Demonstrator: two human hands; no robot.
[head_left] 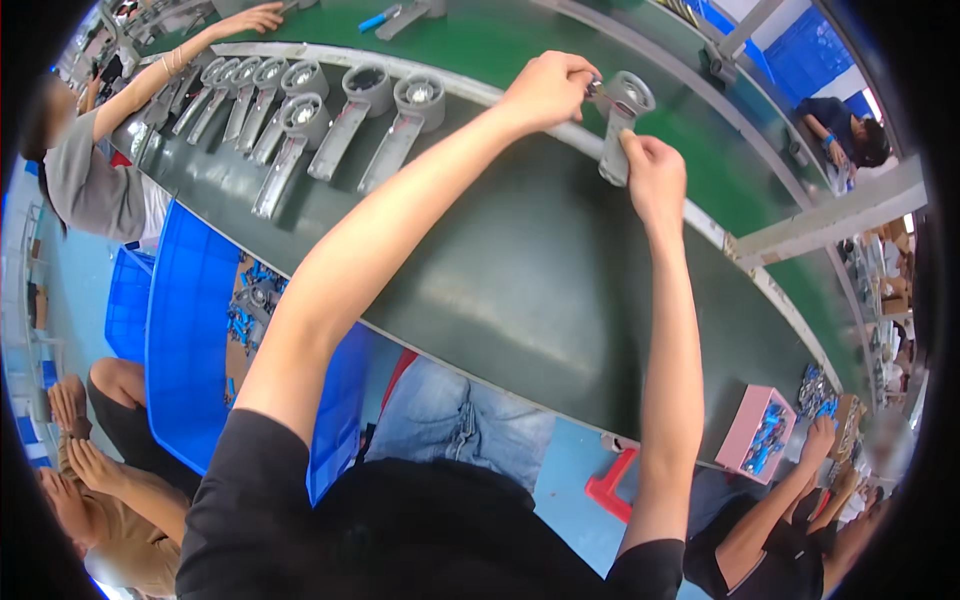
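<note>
Above the far edge of the dark green workbench (500, 260), my right hand (657, 175) grips a grey housing (615, 150) by the lower end of its straight handle. The housing's round, hollow head points up and away from me. My left hand (546, 92) is closed in a pinch beside that head. A small dark, shiny part (595, 87) shows at its fingertips, with what looks like thin wire running toward the housing. The part's kind is too small to make out.
Several similar grey housings (395, 150) lie in a row at the left of the bench. Beyond runs a green conveyor belt (480, 40). A blue bin (190, 330) with parts stands at the left, a pink box (740, 430) at the right. Co-workers sit on both sides.
</note>
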